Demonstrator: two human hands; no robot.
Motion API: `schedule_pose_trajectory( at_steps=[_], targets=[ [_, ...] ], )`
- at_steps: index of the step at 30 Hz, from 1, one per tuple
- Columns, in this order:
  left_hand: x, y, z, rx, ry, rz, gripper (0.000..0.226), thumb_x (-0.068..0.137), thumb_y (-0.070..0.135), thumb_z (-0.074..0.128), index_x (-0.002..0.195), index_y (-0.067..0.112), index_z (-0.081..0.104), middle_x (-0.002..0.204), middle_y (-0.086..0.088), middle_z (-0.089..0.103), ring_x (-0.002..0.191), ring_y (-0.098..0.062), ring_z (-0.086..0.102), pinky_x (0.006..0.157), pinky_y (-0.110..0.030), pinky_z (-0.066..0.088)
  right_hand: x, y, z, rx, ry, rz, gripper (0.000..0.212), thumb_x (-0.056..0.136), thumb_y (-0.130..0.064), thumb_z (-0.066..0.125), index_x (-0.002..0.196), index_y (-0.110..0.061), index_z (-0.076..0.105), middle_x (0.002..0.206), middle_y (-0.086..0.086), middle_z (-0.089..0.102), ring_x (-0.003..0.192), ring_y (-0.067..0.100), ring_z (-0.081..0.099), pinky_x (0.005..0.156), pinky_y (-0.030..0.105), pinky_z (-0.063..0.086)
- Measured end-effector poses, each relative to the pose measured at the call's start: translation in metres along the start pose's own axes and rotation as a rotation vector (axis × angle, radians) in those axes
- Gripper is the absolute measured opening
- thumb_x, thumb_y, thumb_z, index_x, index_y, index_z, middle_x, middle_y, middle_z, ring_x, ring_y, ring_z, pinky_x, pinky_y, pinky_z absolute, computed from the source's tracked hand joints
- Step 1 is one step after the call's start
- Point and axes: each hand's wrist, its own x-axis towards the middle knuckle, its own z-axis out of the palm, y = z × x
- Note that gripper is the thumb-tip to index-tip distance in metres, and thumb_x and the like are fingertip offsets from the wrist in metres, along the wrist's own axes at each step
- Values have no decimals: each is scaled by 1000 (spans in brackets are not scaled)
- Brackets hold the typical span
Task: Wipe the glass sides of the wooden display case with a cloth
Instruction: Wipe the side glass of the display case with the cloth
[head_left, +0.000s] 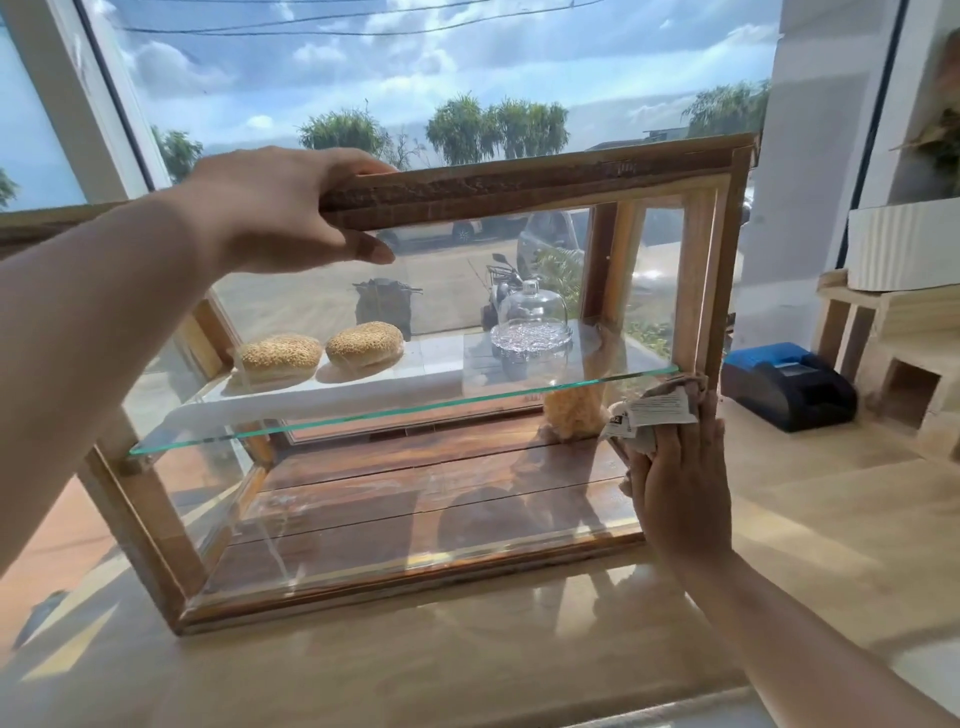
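The wooden display case (524, 184) stands on a pale counter, its glass front facing me. My left hand (280, 208) grips the top wooden rail at its left end, thumb under the rail. My right hand (680, 483) presses a beige cloth (660, 410) with a white label against the case's lower right corner, at the right end of the glass shelf (395, 410). Part of the cloth is hidden under my fingers.
Inside the case, two sesame buns (322, 351) lie on a white board and a glass dome (532, 322) stands on a dish. A black and blue receipt printer (789, 384) sits just right of the case. Wooden stands and a white planter (904, 249) are further right. A big window lies behind.
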Motion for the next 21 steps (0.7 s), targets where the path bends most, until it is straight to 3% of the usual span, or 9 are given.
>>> schedule_pose_trajectory(
  at_steps=[3, 8, 11, 14, 16, 17, 19, 21],
  targets=[
    [-1, 1, 0, 1, -6, -6, 70, 72, 79, 57, 134, 63, 29, 123, 17, 60, 109, -20, 54, 82, -36, 46, -2, -1, -7, -22, -78, -7, 57, 100, -18, 57, 149, 2, 34, 160, 25, 21, 150, 40, 13, 118, 57, 26],
    [-2, 4, -1, -7, -11, -14, 69, 75, 75, 60, 136, 62, 30, 125, 14, 61, 108, -22, 55, 80, -35, 47, -31, 6, -13, -79, -209, -27, 64, 98, -26, 43, 155, 0, 25, 162, 22, 16, 151, 38, 11, 117, 55, 29],
    [-4, 5, -2, -15, -13, -19, 68, 75, 75, 60, 135, 62, 31, 127, 16, 60, 113, -22, 54, 85, -38, 48, -53, 5, -19, -110, -233, -83, 61, 91, -15, 53, 149, -5, 37, 159, 21, 25, 146, 41, 25, 115, 49, 34],
    [-3, 4, -3, -30, -23, -22, 69, 74, 76, 60, 135, 63, 30, 128, 18, 59, 115, -21, 54, 88, -39, 48, -59, 4, -25, -89, -260, -8, 63, 68, -8, 85, 125, -11, 58, 134, 17, 46, 114, 37, 51, 83, 45, 57],
    [-3, 3, -2, -34, -21, -17, 69, 74, 76, 61, 134, 63, 30, 127, 19, 59, 114, -21, 54, 88, -39, 48, -59, 1, -25, -64, -297, -27, 68, 56, -3, 92, 111, -14, 55, 118, 14, 47, 98, 31, 52, 61, 38, 59],
    [-2, 3, -2, -39, -21, -16, 68, 74, 76, 61, 134, 63, 31, 126, 20, 59, 113, -20, 54, 88, -39, 48, -58, -1, -22, -51, -308, -74, 70, 53, 0, 93, 107, -15, 51, 116, 14, 46, 96, 30, 51, 58, 37, 58],
    [-2, 3, -2, -45, -17, -15, 68, 73, 75, 62, 133, 63, 32, 125, 21, 60, 113, -19, 55, 86, -37, 47, -51, -4, -17, 5, -299, -143, 75, 53, -2, 93, 112, -15, 49, 123, 15, 44, 102, 34, 53, 66, 43, 60],
    [-2, 2, -1, -38, -7, -15, 70, 72, 77, 62, 134, 62, 32, 125, 21, 60, 114, -19, 55, 83, -35, 46, -23, -15, -16, 49, -189, -169, 70, 66, -7, 88, 124, -14, 50, 131, 17, 44, 111, 41, 54, 87, 50, 54]
  ],
)
